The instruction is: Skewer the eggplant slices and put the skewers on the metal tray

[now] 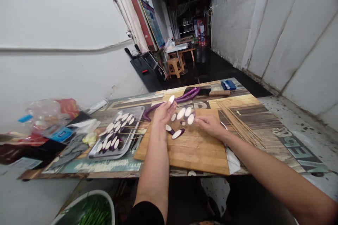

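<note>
My left hand point(164, 111) is raised over the far left part of the wooden cutting board point(195, 151), its fingers closed around a white oval eggplant slice point(171, 99). A thin stick-like line shows beside these fingers. My right hand point(207, 123) pinches at the purple edge of another eggplant slice point(191, 119); whether a skewer runs through it cannot be made out. More slices cluster between the hands, and a purple-skinned slice point(178, 134) lies on the board. Left of the board, a metal tray point(126, 149) bears several skewers of eggplant slices point(116, 124).
Loose bamboo skewers point(239, 123) lie right of the board. Behind it are long purple eggplants point(182, 97), a wooden-handled knife point(219, 92) and a blue box point(228, 84). Plastic bottles and bags point(52, 116) crowd the table's left end. A basin of greens point(112, 204) stands below.
</note>
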`<state>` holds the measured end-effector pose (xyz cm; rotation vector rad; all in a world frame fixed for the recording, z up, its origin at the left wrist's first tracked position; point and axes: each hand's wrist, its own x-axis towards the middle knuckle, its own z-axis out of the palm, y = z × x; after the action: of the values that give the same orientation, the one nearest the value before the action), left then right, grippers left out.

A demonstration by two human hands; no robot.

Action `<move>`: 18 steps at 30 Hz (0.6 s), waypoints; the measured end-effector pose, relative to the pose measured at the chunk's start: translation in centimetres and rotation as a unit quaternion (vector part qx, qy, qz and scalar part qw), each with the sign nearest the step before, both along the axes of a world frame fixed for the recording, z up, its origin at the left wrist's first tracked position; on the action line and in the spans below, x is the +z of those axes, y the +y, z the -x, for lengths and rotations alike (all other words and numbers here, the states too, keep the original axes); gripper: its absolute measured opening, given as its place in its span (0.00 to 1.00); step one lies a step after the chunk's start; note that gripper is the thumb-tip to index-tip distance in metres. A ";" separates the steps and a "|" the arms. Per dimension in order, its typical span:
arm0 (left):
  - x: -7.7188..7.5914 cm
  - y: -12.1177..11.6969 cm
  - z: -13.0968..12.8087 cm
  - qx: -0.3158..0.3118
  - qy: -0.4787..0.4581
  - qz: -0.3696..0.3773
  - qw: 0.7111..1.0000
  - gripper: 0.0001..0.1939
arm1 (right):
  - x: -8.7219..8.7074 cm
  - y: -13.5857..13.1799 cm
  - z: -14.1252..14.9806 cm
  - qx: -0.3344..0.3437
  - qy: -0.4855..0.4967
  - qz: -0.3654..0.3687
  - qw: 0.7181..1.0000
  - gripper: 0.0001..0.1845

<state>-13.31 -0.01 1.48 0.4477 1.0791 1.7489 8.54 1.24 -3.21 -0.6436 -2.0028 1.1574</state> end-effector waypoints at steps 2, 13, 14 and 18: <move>0.0 0.0 -0.2 -0.005 0.009 0.000 1.000 0.08 | 0.0 0.0 0.0 0.001 0.005 0.001 1.000 0.21; 0.0 0.0 -0.8 -0.023 0.027 -0.011 0.999 0.08 | -0.2 0.3 0.1 0.001 0.012 -0.006 1.000 0.21; 0.0 0.0 -0.9 -0.020 0.029 -0.013 0.999 0.08 | -0.1 0.2 0.0 0.000 0.013 -0.004 1.000 0.21; 0.1 -0.2 -1.4 -0.016 0.046 -0.018 0.999 0.08 | 0.0 0.1 0.0 -0.008 0.011 0.017 1.000 0.21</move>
<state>-11.93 -0.17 1.61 0.5686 1.1010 1.7365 8.56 1.34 -3.21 -0.6599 -1.9599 1.1875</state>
